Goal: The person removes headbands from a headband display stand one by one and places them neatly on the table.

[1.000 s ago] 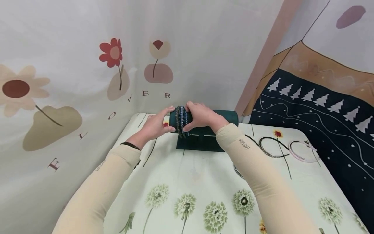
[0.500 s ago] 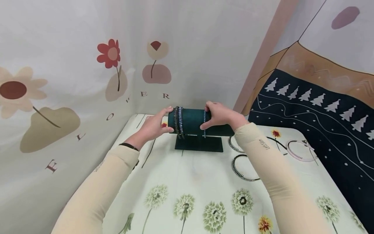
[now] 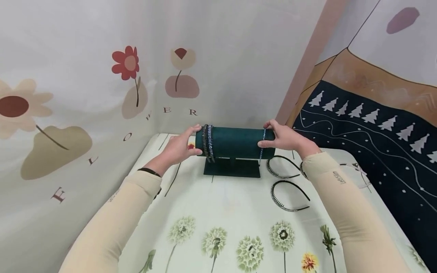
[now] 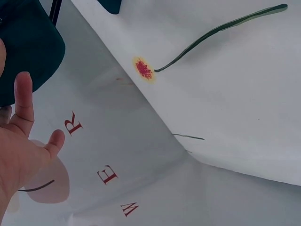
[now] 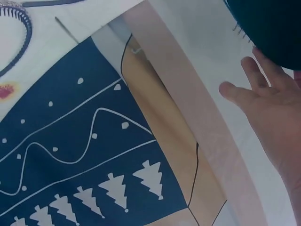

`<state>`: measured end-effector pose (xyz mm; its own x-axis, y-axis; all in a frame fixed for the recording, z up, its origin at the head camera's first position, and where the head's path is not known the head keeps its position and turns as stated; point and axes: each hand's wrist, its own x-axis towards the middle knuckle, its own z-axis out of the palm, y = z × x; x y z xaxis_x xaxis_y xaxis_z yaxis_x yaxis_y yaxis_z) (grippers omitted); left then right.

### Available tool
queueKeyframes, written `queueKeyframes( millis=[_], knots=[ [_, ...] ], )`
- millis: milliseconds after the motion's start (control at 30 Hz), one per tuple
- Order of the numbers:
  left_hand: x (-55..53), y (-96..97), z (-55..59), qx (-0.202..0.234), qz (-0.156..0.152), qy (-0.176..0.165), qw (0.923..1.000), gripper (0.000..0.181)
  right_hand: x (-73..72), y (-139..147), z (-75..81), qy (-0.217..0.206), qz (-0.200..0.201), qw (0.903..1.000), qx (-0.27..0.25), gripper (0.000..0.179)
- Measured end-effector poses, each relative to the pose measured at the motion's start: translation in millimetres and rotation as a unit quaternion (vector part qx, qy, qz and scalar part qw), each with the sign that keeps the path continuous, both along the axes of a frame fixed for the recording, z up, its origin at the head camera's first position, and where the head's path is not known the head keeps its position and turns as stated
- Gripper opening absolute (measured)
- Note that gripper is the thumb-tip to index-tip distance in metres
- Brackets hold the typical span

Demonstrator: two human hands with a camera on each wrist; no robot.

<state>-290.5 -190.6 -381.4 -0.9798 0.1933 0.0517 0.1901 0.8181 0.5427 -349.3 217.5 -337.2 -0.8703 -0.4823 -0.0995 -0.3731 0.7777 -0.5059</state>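
The roll (image 3: 235,142) stands on its base (image 3: 232,168) with its long axis going from left to right before the person, and each hand is at one end. The left hand (image 3: 179,147) holds the left end, the thumb in front and a finger at the top. The right hand (image 3: 286,137) is at the opposite end and pinches the blue band (image 3: 261,152), also with the thumb in front. This band sits over the roll, crosswise to the long axis, and the right end of the roll is just beside it, so the right hand is clearly the nearer one. The other bands (image 3: 210,142) sit over the roll close to the left hand, well apart from the blue band; whether the far fingers of the right hand press the roll, I cannot tell
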Motion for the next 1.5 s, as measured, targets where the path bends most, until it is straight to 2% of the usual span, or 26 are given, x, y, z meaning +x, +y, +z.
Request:
queueKeyframes(
  millis=[300, 700, 1033, 1233, 1500],
  knots=[
    [1.1, -0.1, -2.2, -0.003, 0.005, -0.002, 1.0000, 0.099, 0.7, 0, -16.2, 0.014, 0.008, 0.9997, -0.016, 0.116],
    [2.2, 1.2, -2.9, 0.001, -0.007, 0.001, 1.0000, 0.099, 3.0, 12, -19.6, 0.019, -0.008, 0.9996, -0.018, 0.111],
    [3.0, 2.5, -0.6, 0.005, -0.004, -0.004, 1.0000, 0.099, 10.5, 37, -21.9, -0.004, -0.032, 0.9991, -0.026, 0.110],
    [3.2, 1.8, 1.2, 0.006, -0.002, -0.004, 1.0000, 0.099, 17.0, 56, -28.5, -0.031, -0.056, 0.9952, -0.074, 0.102],
    [1.5, 0.1, 0.1, 0.005, 0.000, -0.006, 1.0000, 0.100, 30.2, 95, -47.6, -0.063, -0.107, 0.9768, -0.174, 0.095]
  ],
)
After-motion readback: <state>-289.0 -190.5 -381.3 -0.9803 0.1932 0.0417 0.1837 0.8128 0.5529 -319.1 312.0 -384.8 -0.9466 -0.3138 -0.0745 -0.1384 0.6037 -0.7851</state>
